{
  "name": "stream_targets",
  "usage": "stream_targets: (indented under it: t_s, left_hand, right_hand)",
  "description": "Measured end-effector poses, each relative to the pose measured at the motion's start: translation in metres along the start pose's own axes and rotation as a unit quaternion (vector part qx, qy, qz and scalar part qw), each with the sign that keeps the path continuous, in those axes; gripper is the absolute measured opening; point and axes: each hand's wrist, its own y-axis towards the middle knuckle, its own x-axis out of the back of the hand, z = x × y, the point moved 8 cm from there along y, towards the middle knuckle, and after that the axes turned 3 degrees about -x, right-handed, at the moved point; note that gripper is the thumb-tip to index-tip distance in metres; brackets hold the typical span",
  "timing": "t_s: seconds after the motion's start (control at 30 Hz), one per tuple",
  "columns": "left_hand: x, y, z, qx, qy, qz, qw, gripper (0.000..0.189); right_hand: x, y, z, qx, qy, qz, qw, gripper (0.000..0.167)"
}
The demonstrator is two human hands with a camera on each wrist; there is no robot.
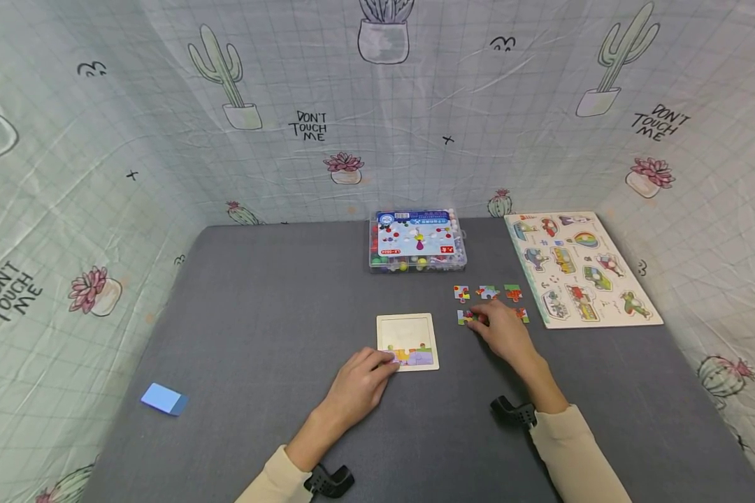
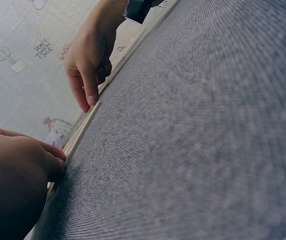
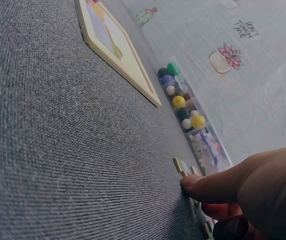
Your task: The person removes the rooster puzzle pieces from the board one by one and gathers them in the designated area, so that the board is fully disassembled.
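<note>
A square wooden puzzle tray (image 1: pixel 407 323) has its bottom row filled with purple, yellow and green jigsaw pieces (image 1: pixel 415 356). My left hand (image 1: pixel 358 384) holds the tray at its lower left corner, fingertips over the rim and thumb by the near edge. To the right, my right hand (image 1: pixel 505 332) pinches a small jigsaw piece (image 1: pixel 461 318) between thumb and fingers, low at the table; the thumb covers part of that piece in the right wrist view. Loose jigsaw pieces (image 1: pixel 487 292) lie in two rows around the right hand, some of them hidden beneath it.
Behind the tray stands a clear plastic box (image 1: pixel 418 237) of coloured beads. A large board with vehicle and toy pictures (image 1: pixel 579 272) lies at the back right. A blue block (image 1: pixel 165 399) is near the left table edge. Printed cloth (image 1: pixel 289 175) walls surround the grey table (image 1: pixel 258 314).
</note>
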Motion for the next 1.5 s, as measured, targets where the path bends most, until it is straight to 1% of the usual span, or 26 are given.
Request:
stream_targets:
  t_s: [0.27,0.4,0.57,0.8,1.0,1.27,1.5]
  left_hand:
    - [-0.001,0.000,0.001,0.006,-0.003,0.009,0.9999,0.020]
    - [-0.001,0.000,0.000,0.004,-0.002,0.003,1.0000,0.019]
    - [-0.002,0.000,0.001,0.005,0.000,0.006,1.0000,0.021]
    - [-0.002,0.000,0.000,0.006,0.000,0.002,1.0000,0.017]
    - [-0.004,0.001,0.001,0.013,0.001,0.016,0.9998,0.019]
    - [-0.005,0.001,-0.001,-0.005,0.016,0.018,0.9997,0.026]
    - [-0.010,0.000,-0.002,-0.007,0.035,0.042,0.9985,0.028]
  right_hand:
    - [0.000,0.000,0.002,0.004,-0.003,0.003,1.0000,0.034]
    - [0.001,-0.001,0.004,0.002,0.007,-0.005,1.0000,0.037]
    - [0.003,-0.004,0.010,0.001,0.023,-0.013,0.9997,0.041]
    - [0.000,-0.009,0.023,0.024,0.038,-0.021,0.9987,0.040]
    - [-0.007,-0.014,0.034,0.033,0.041,-0.014,0.9985,0.036]
    - [-0.019,-0.021,0.047,0.050,0.042,-0.008,0.9978,0.033]
    - [-0.029,-0.029,0.059,0.066,0.045,0.004,0.9968,0.031]
